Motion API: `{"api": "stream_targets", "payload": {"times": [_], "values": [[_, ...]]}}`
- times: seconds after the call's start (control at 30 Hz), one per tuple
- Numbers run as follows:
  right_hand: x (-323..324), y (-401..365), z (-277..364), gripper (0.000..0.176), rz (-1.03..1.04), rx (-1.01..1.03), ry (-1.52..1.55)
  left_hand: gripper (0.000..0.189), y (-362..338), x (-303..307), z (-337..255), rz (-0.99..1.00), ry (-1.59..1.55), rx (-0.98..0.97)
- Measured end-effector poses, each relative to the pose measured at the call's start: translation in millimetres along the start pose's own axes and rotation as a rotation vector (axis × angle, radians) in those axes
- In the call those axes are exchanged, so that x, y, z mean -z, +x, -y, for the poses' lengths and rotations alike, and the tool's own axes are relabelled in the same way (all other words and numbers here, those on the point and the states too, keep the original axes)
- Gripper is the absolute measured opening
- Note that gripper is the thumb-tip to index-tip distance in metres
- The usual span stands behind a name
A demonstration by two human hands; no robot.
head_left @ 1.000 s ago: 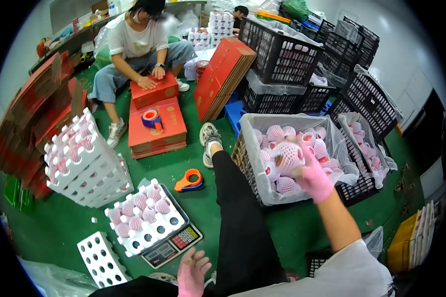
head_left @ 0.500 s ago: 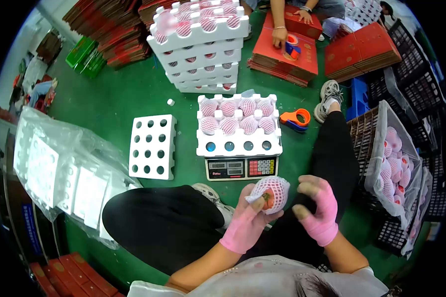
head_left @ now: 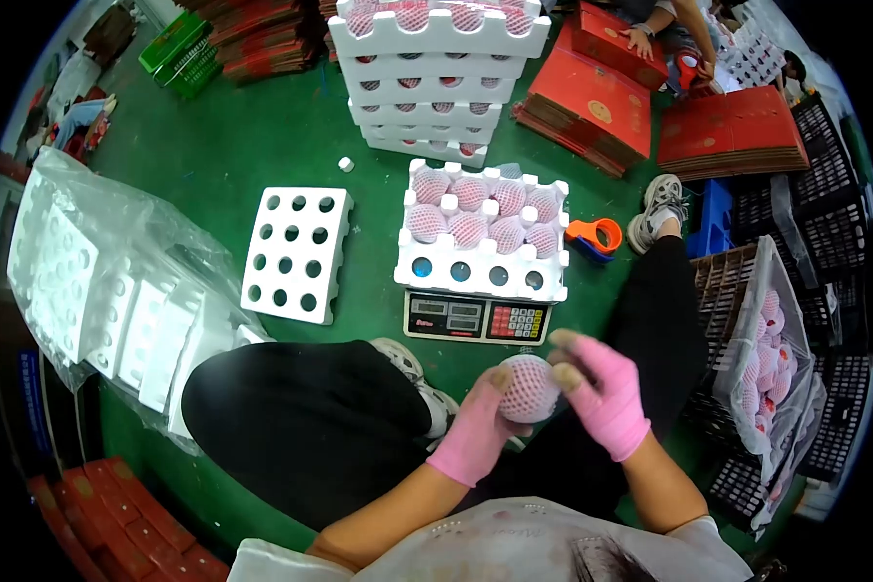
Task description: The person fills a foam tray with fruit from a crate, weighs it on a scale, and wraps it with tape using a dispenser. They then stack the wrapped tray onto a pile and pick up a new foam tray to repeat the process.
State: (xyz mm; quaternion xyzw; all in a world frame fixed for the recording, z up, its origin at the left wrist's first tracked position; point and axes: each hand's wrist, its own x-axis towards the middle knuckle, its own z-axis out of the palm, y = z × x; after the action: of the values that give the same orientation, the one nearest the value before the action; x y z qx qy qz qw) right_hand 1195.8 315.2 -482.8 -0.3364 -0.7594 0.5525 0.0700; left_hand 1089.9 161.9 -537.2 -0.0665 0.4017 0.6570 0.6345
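Observation:
My left hand (head_left: 477,425), in a pink glove with bare fingertips, grips a round fruit in a white foam net (head_left: 528,390) above my lap. The net covers the side facing me. My right hand (head_left: 603,393), gloved the same way, is at the fruit's right side, its thumb tip right at the net and its fingers apart. Just beyond my hands is a digital scale (head_left: 477,318), bearing a white foam tray (head_left: 412,279). Two rows of netted fruit (head_left: 468,231) fill the tray's far part; the nearest row of holes has no fruit in it.
An upturned foam tray (head_left: 294,260) lies left, near bagged trays (head_left: 145,310). Filled trays (head_left: 436,82) are stacked ahead. An orange tape dispenser (head_left: 597,236) sits beside the scale. At right stands a lined crate of netted fruit (head_left: 737,320). A co-worker's hand (head_left: 640,41) rests on red cartons (head_left: 592,97).
The fruit has turned in my left hand, so its red, green-stemmed end no longer shows. My right hand has come in to the fruit. The view has shifted; the co-worker's tape dispenser moved right.

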Motion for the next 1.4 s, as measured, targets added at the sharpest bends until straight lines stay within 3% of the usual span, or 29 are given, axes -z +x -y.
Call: {"api": "stream_targets", "payload": {"times": [0.07,0.2,0.33,0.4,0.43,0.53,0.67,0.73,0.87,0.97,1.13,1.27,1.4], "values": [[2,6,14,0.034,-0.179,0.267,-0.337,0.053,8,7,13,0.03,-0.242,0.103],[-2,4,22,0.043,0.0,0.492,-0.654,0.045,13,-1,24,-0.061,-0.435,-0.08],[-26,16,17,0.065,0.249,0.506,-0.852,0.039,19,10,26,-0.197,-0.332,-0.175],[-36,22,16,0.071,0.241,0.535,-0.868,0.034,15,9,20,-0.347,-0.204,-0.188],[-41,25,15,0.074,0.239,0.549,-0.874,0.048,16,13,21,-0.35,-0.159,-0.19],[-49,40,10,0.075,0.32,0.569,-0.884,0.048,19,18,20,-0.44,-0.177,-0.186],[-56,90,5,0.069,0.306,0.502,-0.719,0.056,16,21,-2,-0.355,-0.327,-0.345],[-71,124,-3,0.066,0.113,0.558,-0.629,0.06,13,19,-5,-0.333,-0.409,-0.453],[-117,184,-20,0.062,0.044,0.522,-0.686,0.058,13,13,-1,-0.353,-0.195,-0.444],[-148,209,-37,0.06,0.066,0.503,-0.832,0.046,12,12,7,-0.281,-0.222,-0.415],[-169,213,-62,0.06,0.022,0.498,-0.888,0.043,7,10,5,-0.125,-0.165,-0.379],[-178,212,-72,0.058,-0.014,0.436,-0.889,0.041,12,8,8,-0.127,-0.171,-0.334],[-188,220,-74,0.042,0.057,0.408,-1.043,0.036,16,3,6,-0.207,-0.091,-0.339]]}}
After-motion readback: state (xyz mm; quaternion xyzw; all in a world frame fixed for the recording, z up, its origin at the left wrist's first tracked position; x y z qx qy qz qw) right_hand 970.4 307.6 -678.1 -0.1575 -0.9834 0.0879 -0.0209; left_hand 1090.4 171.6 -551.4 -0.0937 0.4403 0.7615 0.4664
